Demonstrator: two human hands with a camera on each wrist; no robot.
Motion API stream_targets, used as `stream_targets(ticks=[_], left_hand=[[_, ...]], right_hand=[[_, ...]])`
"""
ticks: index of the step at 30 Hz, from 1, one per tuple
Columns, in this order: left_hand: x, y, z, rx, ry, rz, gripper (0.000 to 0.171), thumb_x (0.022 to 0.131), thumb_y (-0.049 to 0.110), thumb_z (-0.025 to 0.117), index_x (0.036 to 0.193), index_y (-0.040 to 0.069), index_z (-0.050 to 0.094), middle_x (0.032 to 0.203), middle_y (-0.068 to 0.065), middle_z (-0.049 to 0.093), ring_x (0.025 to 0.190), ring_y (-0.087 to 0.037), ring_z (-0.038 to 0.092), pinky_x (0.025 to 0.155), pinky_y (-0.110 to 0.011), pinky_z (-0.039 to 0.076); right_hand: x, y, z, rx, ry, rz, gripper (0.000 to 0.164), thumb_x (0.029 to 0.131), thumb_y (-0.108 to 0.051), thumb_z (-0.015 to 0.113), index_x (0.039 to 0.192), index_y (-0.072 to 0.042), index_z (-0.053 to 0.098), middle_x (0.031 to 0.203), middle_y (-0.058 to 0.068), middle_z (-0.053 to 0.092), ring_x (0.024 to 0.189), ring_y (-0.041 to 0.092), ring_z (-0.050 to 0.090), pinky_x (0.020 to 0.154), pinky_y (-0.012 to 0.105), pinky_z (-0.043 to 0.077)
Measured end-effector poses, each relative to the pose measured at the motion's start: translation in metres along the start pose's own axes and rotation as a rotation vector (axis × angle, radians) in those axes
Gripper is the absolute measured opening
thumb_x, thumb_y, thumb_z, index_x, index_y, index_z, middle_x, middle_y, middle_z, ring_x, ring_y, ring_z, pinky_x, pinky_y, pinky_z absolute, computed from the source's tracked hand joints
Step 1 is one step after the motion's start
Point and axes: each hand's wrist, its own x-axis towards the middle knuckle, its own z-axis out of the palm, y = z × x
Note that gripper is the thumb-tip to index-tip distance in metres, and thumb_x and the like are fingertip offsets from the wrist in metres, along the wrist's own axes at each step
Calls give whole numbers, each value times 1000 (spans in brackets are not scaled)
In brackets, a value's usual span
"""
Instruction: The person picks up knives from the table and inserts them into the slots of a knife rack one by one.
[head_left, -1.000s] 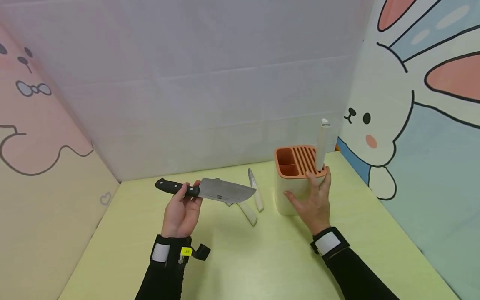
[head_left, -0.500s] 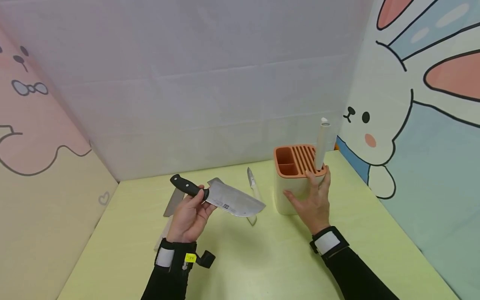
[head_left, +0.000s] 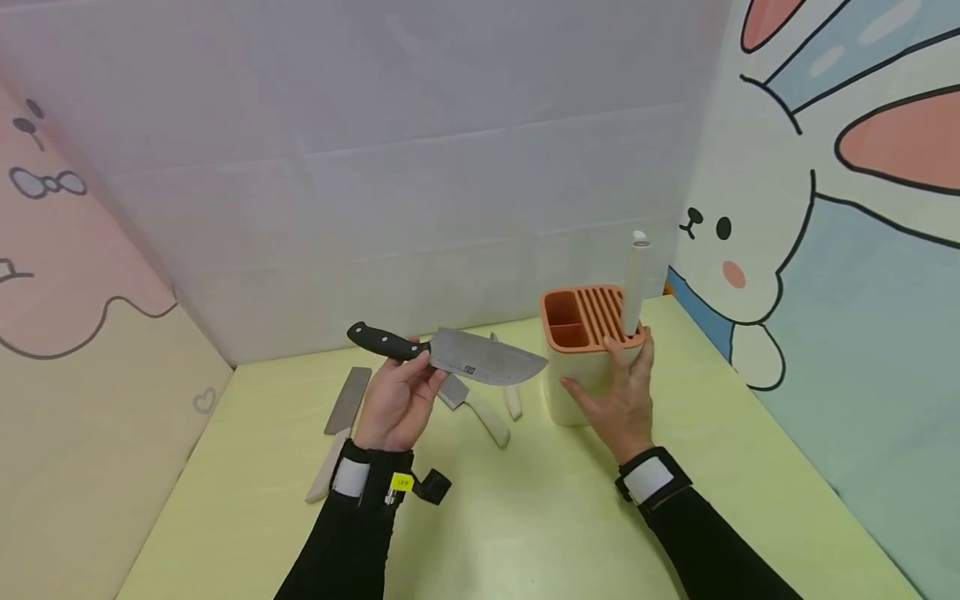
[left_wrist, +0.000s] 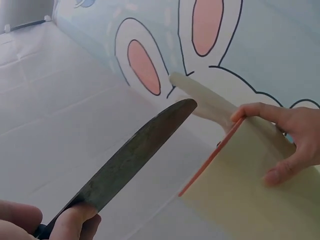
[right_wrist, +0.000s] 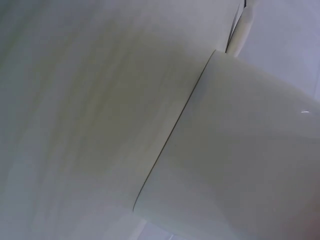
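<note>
My left hand (head_left: 400, 406) holds a broad-bladed kitchen knife (head_left: 487, 357) by its black handle, thumb on top. The blade points right, its tip close to the left side of the knife block (head_left: 557, 392). In the left wrist view, that blade (left_wrist: 135, 150) slants up toward the block. The block is cream with an orange slotted top. My right hand (head_left: 618, 404) grips its front right corner, with the thumb on the front wall and fingertips at the rim. A white-handled utensil (head_left: 634, 283) stands in the rightmost slot. The right wrist view mostly shows the block's pale wall (right_wrist: 240, 145).
On the yellow table (head_left: 480, 533) lie a white-handled cleaver (head_left: 489, 419), partly behind the left hand, and a small white-handled knife (head_left: 513, 402), partly hidden by the held blade. Another knife (head_left: 347, 402) lies left of the hand. A pale wall (head_left: 420, 208) stands behind.
My left hand has moved right and, lately, slightly up, bringing the knife nearer the block. The blade dipped, then levelled again. The right hand keeps its hold on the block.
</note>
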Motion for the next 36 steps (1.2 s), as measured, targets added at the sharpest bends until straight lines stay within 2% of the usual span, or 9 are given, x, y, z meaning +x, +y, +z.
stream_targets(ticks=[5,12,19,26,29,36], left_hand=[[20,-6,30,86,32,70,20,100,-3,43,114,8,33,116,-12,44,100,-16,59,92,-26,50],[42,-17,62,146,-3,150,21,97,-6,48,111,3,35,120,-18,48,107,-24,62,90,-31,51],[56,-28,82,211,25,161,25,95,-6,52,112,2,35,126,-23,49,114,-30,59,87,-31,53],[67,-37,99,269,69,174,39,93,-4,58,125,3,37,120,-20,52,103,-26,62,87,-31,54],[72,-41,105,316,80,211,38,91,-3,62,123,2,41,115,-18,52,99,-25,62,85,-34,55],[82,-48,116,435,71,303,28,91,0,63,116,-3,50,106,-14,51,102,-29,61,82,-36,56]], right_hand=[[1,0,0,2,-2,6,89,68,-54,82,137,-24,36,157,18,8,133,43,31,79,63,50],[0,-2,1,16,-29,39,93,62,-41,90,138,-25,37,158,18,6,134,44,31,83,64,48],[0,-2,-1,-19,-52,45,93,64,-42,89,139,-24,36,158,17,3,134,45,30,83,63,49],[2,-1,-4,-49,-44,38,95,62,-41,90,138,-23,36,158,17,3,136,45,28,85,64,47],[1,0,-3,-48,-46,37,96,62,-41,90,139,-23,35,158,17,2,137,44,26,86,64,46],[1,1,0,-34,-30,14,99,59,-38,92,139,-24,36,157,20,5,137,44,27,86,63,46]])
